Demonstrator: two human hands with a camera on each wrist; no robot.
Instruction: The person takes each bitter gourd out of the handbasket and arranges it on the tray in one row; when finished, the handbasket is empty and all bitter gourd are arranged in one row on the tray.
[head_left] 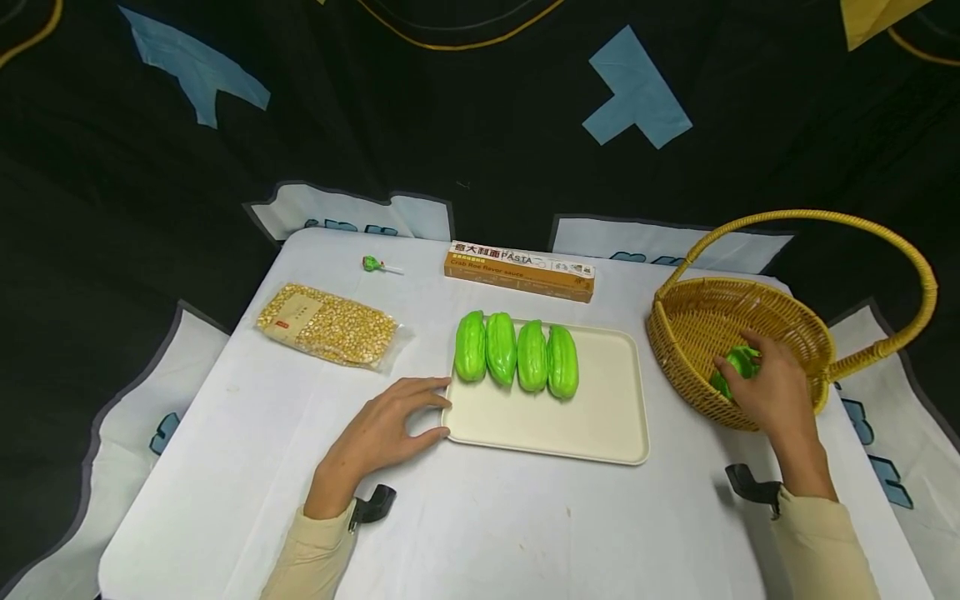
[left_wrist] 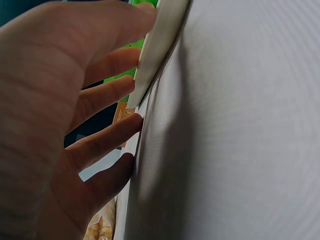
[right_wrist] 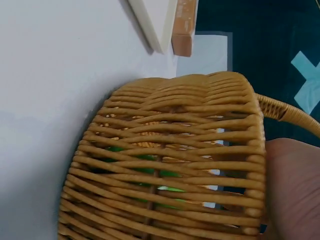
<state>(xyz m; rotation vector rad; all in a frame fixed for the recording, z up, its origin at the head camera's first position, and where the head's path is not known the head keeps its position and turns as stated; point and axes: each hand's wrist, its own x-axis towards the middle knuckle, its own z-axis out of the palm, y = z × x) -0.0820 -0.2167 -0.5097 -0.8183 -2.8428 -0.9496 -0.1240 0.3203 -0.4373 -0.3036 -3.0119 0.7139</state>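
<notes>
Inside the wicker basket [head_left: 675, 375], my right hand [head_left: 776, 387] has its thumb and fingers around a shiny green vegetable [head_left: 742, 362], partly covered by the hand. From the right wrist, only patches of green show through the basket's weave [right_wrist: 165, 150]. My left hand [head_left: 390, 425] is at the left edge of a cream tray [head_left: 600, 425], fingers spread and loosely bent, with fingertips and thumb right at its rim. Several ribbed green gourds [head_left: 532, 357] lie side by side on the tray's upper left part.
A pasta box [head_left: 519, 273] lies behind the tray. To the left are a bag of yellow kernels [head_left: 333, 325] and a green-headed lollipop [head_left: 381, 266]. The basket's tall arched handle [head_left: 817, 217] rises over the right side of the white table [head_left: 487, 533].
</notes>
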